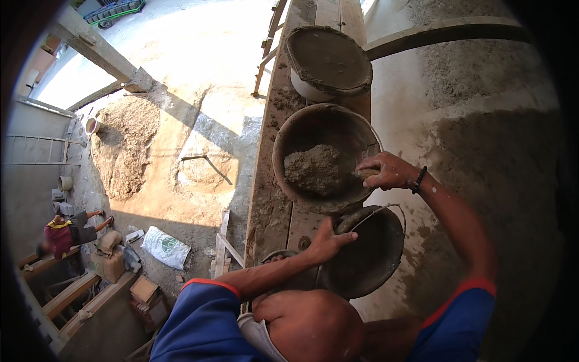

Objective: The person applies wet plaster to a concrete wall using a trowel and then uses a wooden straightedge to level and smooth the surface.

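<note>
My right hand is closed round a short tan handle, which looks like a trowel's; its blade does not show clearly. It is over the right side of a round mortar basin, where a heap of wet grey mortar lies toward the left. Nearer to me, my left hand grips the rim of a dark, mortar-smeared bucket, thumb on the inner side and fingers partly hidden. The bucket leans beside the basin, its wire handle raised.
A pale bucket full of mortar stands beyond the basin on the raised wooden planks. Far below lie a sand heap, a hoe-like tool and a white sack. Another person is at lower left.
</note>
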`<state>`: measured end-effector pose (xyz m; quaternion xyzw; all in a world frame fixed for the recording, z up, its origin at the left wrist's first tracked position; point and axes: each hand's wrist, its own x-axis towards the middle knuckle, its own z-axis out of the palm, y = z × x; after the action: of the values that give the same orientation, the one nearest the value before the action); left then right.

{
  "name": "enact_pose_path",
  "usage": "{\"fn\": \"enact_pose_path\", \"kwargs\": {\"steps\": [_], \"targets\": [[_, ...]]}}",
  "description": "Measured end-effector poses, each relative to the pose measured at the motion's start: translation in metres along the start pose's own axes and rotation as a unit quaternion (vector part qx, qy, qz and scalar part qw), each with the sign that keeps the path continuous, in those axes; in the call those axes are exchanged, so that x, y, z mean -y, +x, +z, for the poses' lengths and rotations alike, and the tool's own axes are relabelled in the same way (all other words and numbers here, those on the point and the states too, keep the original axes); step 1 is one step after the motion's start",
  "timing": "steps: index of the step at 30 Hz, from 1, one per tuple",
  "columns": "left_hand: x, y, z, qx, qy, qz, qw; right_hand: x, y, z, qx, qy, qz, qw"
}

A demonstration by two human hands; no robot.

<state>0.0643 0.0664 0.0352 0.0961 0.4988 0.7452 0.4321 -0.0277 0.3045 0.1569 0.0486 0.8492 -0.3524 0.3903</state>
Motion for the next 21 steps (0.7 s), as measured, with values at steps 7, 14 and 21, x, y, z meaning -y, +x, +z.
{"fn": "enact_pose_path", "kwargs": {"steps": [7,14,21], "targets": [[-0.016,-0.002,0.001,0.035,0.000,-0.070,0.997,-0.022,-0.030,0.010,-0.044,0.144,0.012,0.989],[-0.022,0.001,-0.004,0.085,0.037,-0.104,0.990,0.002,-0.101,0.008,-0.077,0.188,0.027,0.979],[-0.025,-0.002,-0.007,0.056,0.116,-0.143,0.981,-0.009,-0.208,0.045,-0.125,0.209,0.046,0.969]]}}
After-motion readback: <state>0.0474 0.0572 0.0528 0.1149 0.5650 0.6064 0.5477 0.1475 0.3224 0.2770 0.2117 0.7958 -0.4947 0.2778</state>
